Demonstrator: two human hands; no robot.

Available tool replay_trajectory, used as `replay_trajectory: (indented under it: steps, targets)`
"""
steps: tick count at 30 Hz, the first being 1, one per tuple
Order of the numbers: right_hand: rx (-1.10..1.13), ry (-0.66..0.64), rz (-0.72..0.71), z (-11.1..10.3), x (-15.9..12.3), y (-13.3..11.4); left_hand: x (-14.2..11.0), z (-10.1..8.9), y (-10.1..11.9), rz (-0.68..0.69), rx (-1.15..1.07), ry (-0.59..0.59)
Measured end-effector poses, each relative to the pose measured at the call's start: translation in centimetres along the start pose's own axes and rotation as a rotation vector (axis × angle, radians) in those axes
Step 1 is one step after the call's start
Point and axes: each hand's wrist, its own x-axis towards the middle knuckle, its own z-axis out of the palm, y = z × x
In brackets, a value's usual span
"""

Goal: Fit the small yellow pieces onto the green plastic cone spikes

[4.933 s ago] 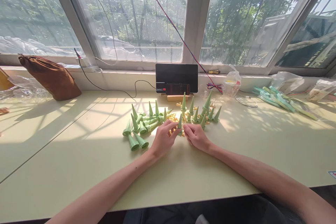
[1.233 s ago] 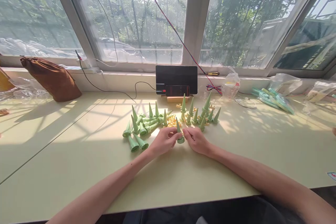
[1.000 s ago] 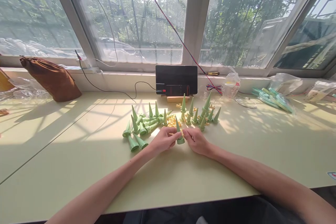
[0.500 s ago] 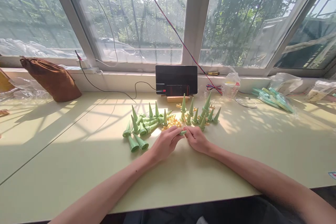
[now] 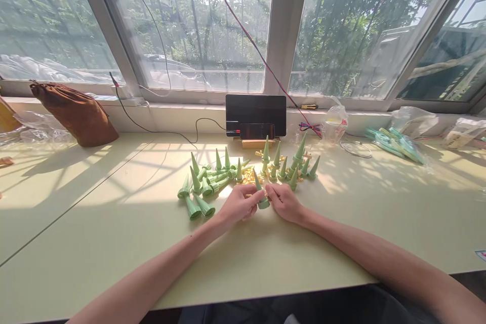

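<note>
My left hand (image 5: 243, 202) is closed on a green pointed cone (image 5: 262, 202), tip up, its wide base showing past the thumb. Close beside it, my right hand (image 5: 284, 201) is closed in a pinch against the cone's right side. A bit of yellow shows between the two hands, but what the right fingers hold is hidden. Behind the hands lies a pile of small yellow pieces (image 5: 248, 176). Several loose green cones (image 5: 205, 206) and green tube-like parts (image 5: 218, 178) lie to the left. On the right several green cones with yellow pieces (image 5: 297, 156) stand grouped.
A dark tablet (image 5: 255, 109) with a phone (image 5: 258, 131) before it leans on a wooden stand (image 5: 257, 144). A brown drawstring bag (image 5: 78, 116) sits at the back left. Toward the back right are a plastic cup (image 5: 336, 124), a coiled cable (image 5: 356, 149) and bagged turquoise parts (image 5: 397, 146).
My left hand has turned, bringing the green cone from lying nearly flat between the fingers to tip up. My right hand has hardly moved.
</note>
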Motion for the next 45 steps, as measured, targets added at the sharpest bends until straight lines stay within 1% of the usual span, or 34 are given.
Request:
replay_trajectory:
  steps: [2, 4, 6, 8, 10, 13, 14, 16, 18, 24, 27, 29, 32, 34, 35, 37, 39, 40, 42, 44, 45]
  targets:
    - [0.005, 0.000, -0.011, 0.0, 0.0, -0.1, 0.0, 0.0, 0.0, -0.067, -0.125, -0.015]
    - [0.003, 0.004, -0.023, -0.1, 0.0, -0.2, 0.0, 0.1, 0.1, -0.085, -0.184, -0.019]
    - [-0.002, 0.011, -0.032, -0.1, 0.0, -0.2, 0.0, 0.1, 0.3, -0.075, -0.144, -0.021]
    - [-0.013, 0.013, -0.037, -0.1, 0.0, -0.1, -0.1, 0.1, 0.4, -0.018, -0.021, -0.014]
    - [-0.024, 0.009, -0.044, -0.1, 0.0, 0.0, 0.0, 0.1, 0.3, 0.115, 0.146, 0.023]
    - [-0.030, -0.003, -0.054, -0.1, 0.0, 0.0, 0.1, -0.1, -0.3, 0.444, 0.443, 0.115]
    - [-0.027, -0.006, -0.056, -0.1, 0.0, 0.0, 0.1, -0.1, -0.5, 0.536, 0.549, 0.112]
    - [-0.017, -0.008, -0.062, -0.2, 0.1, -0.1, 0.1, -0.2, -1.0, 0.637, 0.677, 0.092]
    - [-0.009, -0.006, -0.065, -0.2, 0.1, -0.2, 0.0, -0.2, -1.2, 0.656, 0.727, 0.084]
    - [-0.004, -0.008, -0.069, -0.3, 0.2, -0.3, -0.1, 0.1, -0.9, 0.611, 0.710, 0.109]
    - [-0.008, -0.006, -0.067, -0.2, 0.2, -0.2, -0.1, 0.4, -0.5, 0.548, 0.640, 0.129]
    - [-0.014, 0.010, -0.062, -0.2, 0.1, -0.1, -0.2, 0.7, -0.2, 0.440, 0.523, 0.148]
    - [-0.025, 0.028, -0.061, -0.1, 0.0, -0.1, -0.2, 0.8, 0.0, 0.143, 0.195, 0.098]
    - [-0.034, 0.028, -0.074, -0.1, 0.0, -0.1, -0.1, 0.7, -0.1, -0.019, -0.027, 0.040]
    - [-0.040, 0.026, -0.082, -0.1, -0.1, -0.1, -0.1, 0.6, -0.2, -0.073, -0.118, 0.012]
    - [-0.049, 0.027, -0.097, -0.2, -0.1, -0.1, 0.1, 0.4, -0.3, -0.138, -0.250, -0.026]
    - [-0.054, 0.028, -0.103, -0.2, -0.1, -0.1, 0.1, 0.2, -0.2, -0.162, -0.294, -0.046]
    - [-0.054, 0.027, -0.104, -0.1, -0.1, -0.1, 0.1, 0.2, -0.1, -0.156, -0.278, -0.049]
    - [-0.054, 0.021, -0.101, -0.1, -0.1, 0.1, 0.0, 0.2, 0.1, -0.111, -0.170, -0.042]
    - [-0.054, 0.011, -0.097, -0.1, -0.1, 0.2, -0.1, 0.3, 0.3, 0.005, 0.005, -0.004]
    - [-0.054, 0.005, -0.096, -0.1, -0.1, 0.2, -0.1, 0.3, 0.3, 0.098, 0.110, 0.029]
